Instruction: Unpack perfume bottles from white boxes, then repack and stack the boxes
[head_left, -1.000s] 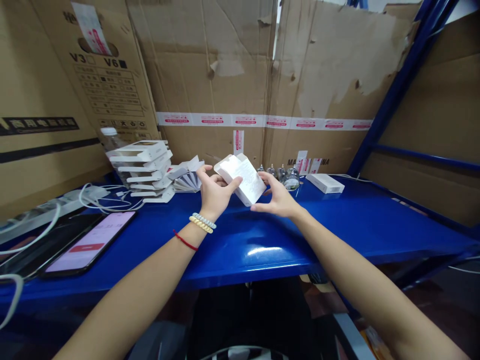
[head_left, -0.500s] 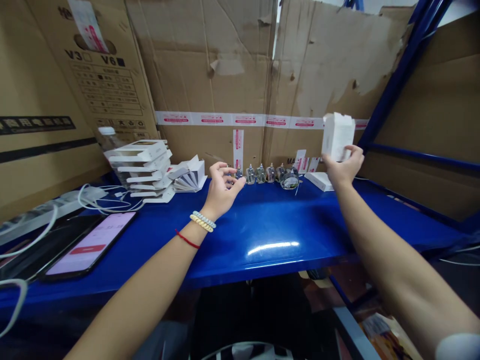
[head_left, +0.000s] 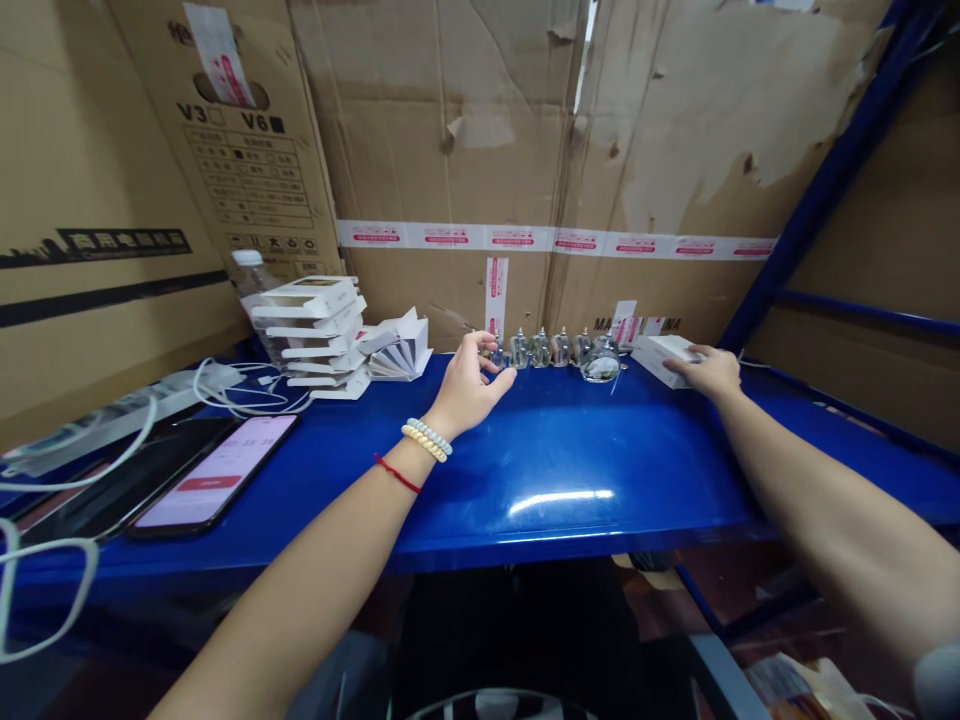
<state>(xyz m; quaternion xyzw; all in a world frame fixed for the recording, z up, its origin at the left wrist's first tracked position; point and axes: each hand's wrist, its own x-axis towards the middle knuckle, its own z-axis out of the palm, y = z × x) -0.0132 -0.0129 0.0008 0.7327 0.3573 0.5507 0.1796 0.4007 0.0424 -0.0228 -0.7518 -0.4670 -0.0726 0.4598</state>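
glossy blue metal shelf (head_left: 555,480), torn matt cardboard (head_left: 487,150), clear glass bottles (head_left: 551,347)

Bottles (head_left: 551,348) stand on the shelf (head_left: 555,470) between stacked cartons (head_left: 315,335) left and a box (head_left: 660,358) right.

the tall brown cardboard carton (head_left: 225,170) standing behind the left rear corner of the blue metal shelf (head_left: 570,470) reads "v3" and "v6", each beside a small checkbox, with the v6 one filled.

Bare shelf (head_left: 570,470) ahead; bottles (head_left: 551,348) (a row) block the back.
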